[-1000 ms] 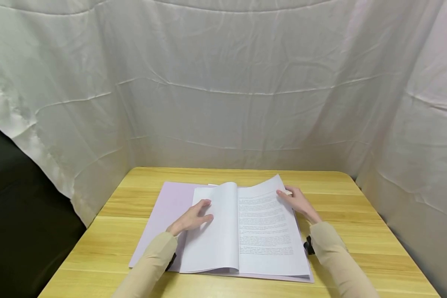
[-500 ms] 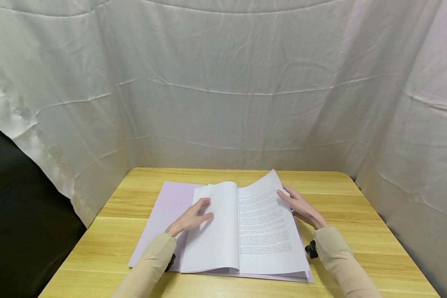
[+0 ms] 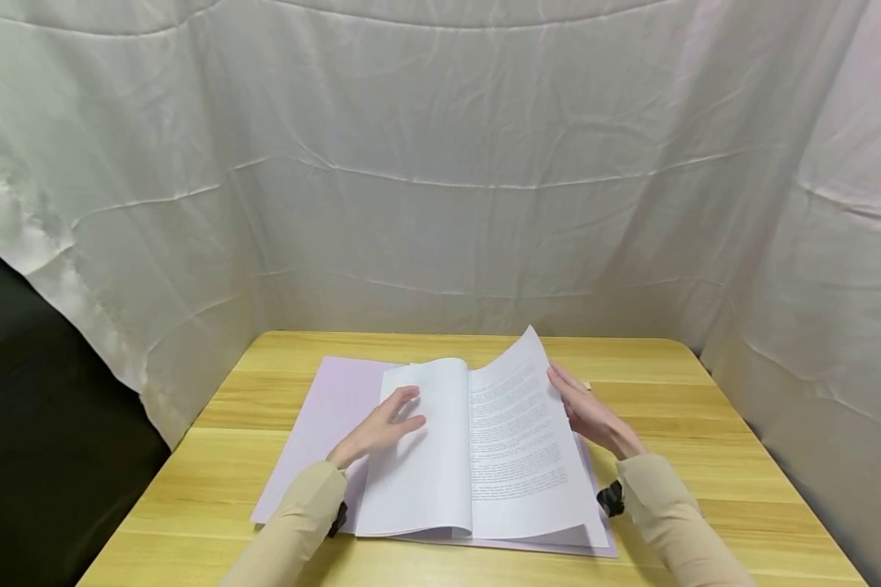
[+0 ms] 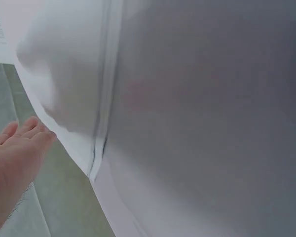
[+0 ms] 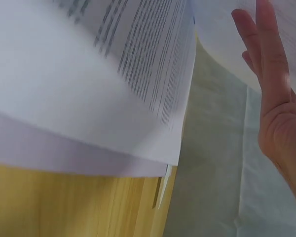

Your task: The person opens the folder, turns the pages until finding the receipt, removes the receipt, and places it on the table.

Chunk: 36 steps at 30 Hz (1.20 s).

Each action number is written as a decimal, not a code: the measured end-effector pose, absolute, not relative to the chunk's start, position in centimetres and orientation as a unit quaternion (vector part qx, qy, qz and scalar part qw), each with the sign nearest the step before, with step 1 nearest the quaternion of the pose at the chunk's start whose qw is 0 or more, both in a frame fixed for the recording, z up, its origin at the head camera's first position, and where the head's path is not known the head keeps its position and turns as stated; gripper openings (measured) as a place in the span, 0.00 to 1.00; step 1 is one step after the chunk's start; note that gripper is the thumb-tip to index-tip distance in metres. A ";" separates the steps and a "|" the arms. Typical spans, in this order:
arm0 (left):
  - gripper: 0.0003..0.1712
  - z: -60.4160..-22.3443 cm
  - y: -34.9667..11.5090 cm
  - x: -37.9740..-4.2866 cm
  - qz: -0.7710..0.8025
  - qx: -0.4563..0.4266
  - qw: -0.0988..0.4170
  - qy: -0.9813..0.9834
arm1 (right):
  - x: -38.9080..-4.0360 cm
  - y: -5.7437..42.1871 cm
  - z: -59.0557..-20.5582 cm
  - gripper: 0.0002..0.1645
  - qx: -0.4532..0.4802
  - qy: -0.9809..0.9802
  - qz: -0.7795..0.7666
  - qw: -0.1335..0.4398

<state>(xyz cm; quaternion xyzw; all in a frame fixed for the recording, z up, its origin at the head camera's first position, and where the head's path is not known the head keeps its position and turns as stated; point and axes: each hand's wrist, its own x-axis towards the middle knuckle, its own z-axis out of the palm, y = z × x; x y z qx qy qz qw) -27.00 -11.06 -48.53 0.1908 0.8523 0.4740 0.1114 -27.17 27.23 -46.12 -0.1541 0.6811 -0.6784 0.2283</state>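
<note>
A lavender folder (image 3: 304,456) lies spread on the table with white sheets over it, a blank turned side (image 3: 404,497) on the left and a printed page (image 3: 517,440) on the right. My left hand (image 3: 379,425) is over the blank side, thumb and fingers spread and gripping nothing. On the right, the printed page bows upward, its far corner raised. My right hand (image 3: 596,417) touches its right edge; in the right wrist view the fingers (image 5: 274,54) are nearly straight against the lifted sheet. Another printed sheet (image 5: 148,59) lies beneath, over the folder.
A light wooden table (image 3: 719,456) carries everything. Pale curtains (image 3: 484,228) hang behind and on both sides, with something black (image 3: 37,424) at the lower left. A black wrist device (image 3: 612,498) sits by the right sleeve.
The printed page's far corner has risen and swung left, showing more of the sheet beneath at the near edge. My right hand's thumb has left the page's face. My left hand has barely moved.
</note>
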 end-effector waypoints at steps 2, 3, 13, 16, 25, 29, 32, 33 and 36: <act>0.38 -48.4 -10.9 -26.9 0.484 0.191 0.116 0.846 | -27.1 26.9 -46.0 0.39 -0.164 0.670 -0.684 0.237; 0.38 -48.3 -10.8 -26.9 0.489 0.192 0.118 0.843 | -27.0 26.8 -46.0 0.39 -0.169 0.665 -0.686 0.240; 0.40 -47.3 -9.7 -26.4 0.537 0.193 0.131 0.811 | -26.4 25.4 -45.5 0.40 -0.190 0.663 -0.683 0.241; 0.40 -47.2 -9.4 -26.4 0.548 0.195 0.135 0.802 | -26.2 25.0 -45.2 0.41 -0.181 0.667 -0.682 0.238; 0.38 -46.4 -8.2 -26.3 0.585 0.207 0.153 0.769 | -25.9 23.6 -44.5 0.42 -0.174 0.680 -0.674 0.229; 0.38 -46.1 -7.5 -26.3 0.595 0.209 0.153 0.760 | -26.0 23.2 -44.4 0.41 -0.170 0.685 -0.671 0.227; 0.39 -45.9 -7.0 -26.4 0.600 0.213 0.155 0.755 | -26.0 23.0 -44.3 0.39 -0.172 0.682 -0.673 0.229; 0.39 -45.8 -6.8 -26.4 0.603 0.212 0.159 0.752 | -26.0 22.9 -44.3 0.39 -0.173 0.679 -0.675 0.230; 0.39 -45.6 -6.3 -26.4 0.616 0.210 0.176 0.739 | -26.0 22.7 -44.3 0.39 -0.176 0.676 -0.677 0.231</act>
